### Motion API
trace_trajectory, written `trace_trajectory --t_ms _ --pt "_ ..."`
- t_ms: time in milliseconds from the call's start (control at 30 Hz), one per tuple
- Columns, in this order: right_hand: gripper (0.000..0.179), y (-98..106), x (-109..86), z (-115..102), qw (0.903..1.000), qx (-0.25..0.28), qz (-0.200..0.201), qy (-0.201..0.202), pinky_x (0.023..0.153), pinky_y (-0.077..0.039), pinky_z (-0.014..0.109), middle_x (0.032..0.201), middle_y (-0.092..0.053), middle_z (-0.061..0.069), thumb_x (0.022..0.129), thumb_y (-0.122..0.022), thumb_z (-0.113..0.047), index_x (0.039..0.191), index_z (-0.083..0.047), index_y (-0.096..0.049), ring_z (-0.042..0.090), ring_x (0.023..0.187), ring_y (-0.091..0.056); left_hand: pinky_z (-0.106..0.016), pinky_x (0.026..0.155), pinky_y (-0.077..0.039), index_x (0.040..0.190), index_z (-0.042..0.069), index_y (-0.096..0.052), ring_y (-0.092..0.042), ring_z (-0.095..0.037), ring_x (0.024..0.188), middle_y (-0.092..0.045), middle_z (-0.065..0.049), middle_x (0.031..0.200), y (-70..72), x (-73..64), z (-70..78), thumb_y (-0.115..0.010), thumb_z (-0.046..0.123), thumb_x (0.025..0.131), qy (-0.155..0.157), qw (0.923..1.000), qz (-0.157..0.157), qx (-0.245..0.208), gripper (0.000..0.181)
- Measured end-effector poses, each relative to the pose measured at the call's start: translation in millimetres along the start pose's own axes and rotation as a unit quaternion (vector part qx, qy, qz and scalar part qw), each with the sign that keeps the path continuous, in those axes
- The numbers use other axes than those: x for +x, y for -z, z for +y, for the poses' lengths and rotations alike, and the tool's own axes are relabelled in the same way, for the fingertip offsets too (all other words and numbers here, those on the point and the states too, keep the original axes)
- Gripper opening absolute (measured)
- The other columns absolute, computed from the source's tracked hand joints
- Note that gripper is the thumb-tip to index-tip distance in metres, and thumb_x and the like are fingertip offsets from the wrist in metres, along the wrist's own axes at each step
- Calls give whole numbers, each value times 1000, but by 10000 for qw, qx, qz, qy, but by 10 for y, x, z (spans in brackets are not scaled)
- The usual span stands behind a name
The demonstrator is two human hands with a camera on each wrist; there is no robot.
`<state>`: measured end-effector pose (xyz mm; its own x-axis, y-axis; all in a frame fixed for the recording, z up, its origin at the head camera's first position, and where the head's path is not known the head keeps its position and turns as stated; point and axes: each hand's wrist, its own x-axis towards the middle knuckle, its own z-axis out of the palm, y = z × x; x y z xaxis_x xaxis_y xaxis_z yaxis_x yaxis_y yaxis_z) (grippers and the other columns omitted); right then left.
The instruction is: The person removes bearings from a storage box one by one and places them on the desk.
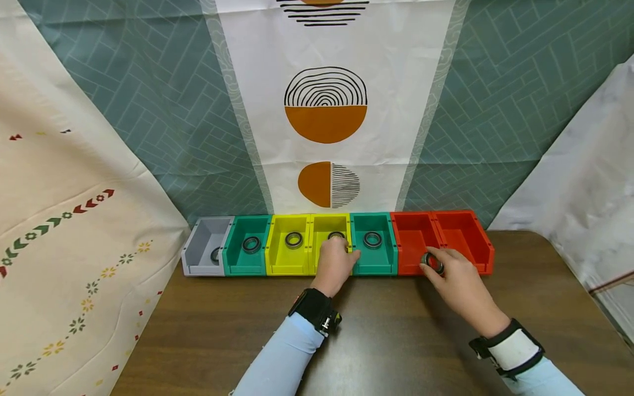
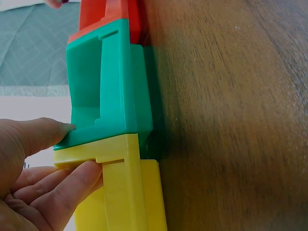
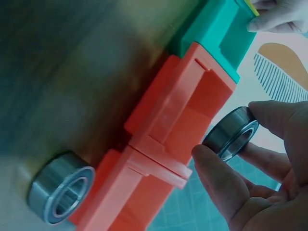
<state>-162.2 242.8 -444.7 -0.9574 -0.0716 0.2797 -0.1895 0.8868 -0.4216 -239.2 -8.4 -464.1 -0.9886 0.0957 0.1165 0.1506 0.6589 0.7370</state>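
Observation:
My right hand (image 1: 458, 283) pinches a metal ball bearing (image 3: 231, 134) between thumb and fingers, above the front of the left red bin (image 1: 413, 231). My left hand (image 1: 333, 267) pinches the adjoining walls of the second yellow bin (image 1: 331, 221) and the right teal bin (image 1: 373, 268): its thumb is on the teal side, its fingers on the yellow side. A bearing (image 1: 372, 239) lies in that teal bin, and another bearing (image 1: 335, 235) shows partly behind my left hand. One more bearing (image 3: 62, 188) appears in front of the red bins in the right wrist view.
Farther left, a yellow bin (image 1: 275, 225), a teal bin (image 1: 233, 264) and a grey bin (image 1: 210, 228) continue the row, each with a bearing inside. The right red bin (image 1: 460, 236) ends it. Patterned cloth (image 1: 247, 181) hangs behind the wooden table (image 1: 386, 341).

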Motion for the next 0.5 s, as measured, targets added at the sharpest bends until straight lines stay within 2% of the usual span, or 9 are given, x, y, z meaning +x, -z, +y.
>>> trace_trajectory --t_ms 100,333,500 --pt "50 -20 -48 9 9999 -35 -118 -45 76 -53 51 112 -60 22 82 -72 -26 124 -2 -58 33 91 -59 -21 45 -39 87 2 -71 -51 -14 57 -47 -2 65 7 -3 2 -71 23 82 -3 10000 0 21 22" --pt "48 -117 -166 0 9993 -193 -315 -92 75 -53 51 112 -60 23 81 -72 -27 121 -3 -60 34 92 -61 -20 50 -45 93 0 -71 -54 -13 62 -56 -5 74 15 -16 16 -71 23 82 48 10000 -15 51 25" --pt "48 -181 -230 18 9984 -290 -474 -85 79 -52 53 111 -62 23 80 -73 -26 120 -2 -61 36 96 -61 -21 45 -39 87 1 -71 -51 -14 56 -45 -1 64 15 -12 22 -71 23 83 50 10000 -18 4 22"
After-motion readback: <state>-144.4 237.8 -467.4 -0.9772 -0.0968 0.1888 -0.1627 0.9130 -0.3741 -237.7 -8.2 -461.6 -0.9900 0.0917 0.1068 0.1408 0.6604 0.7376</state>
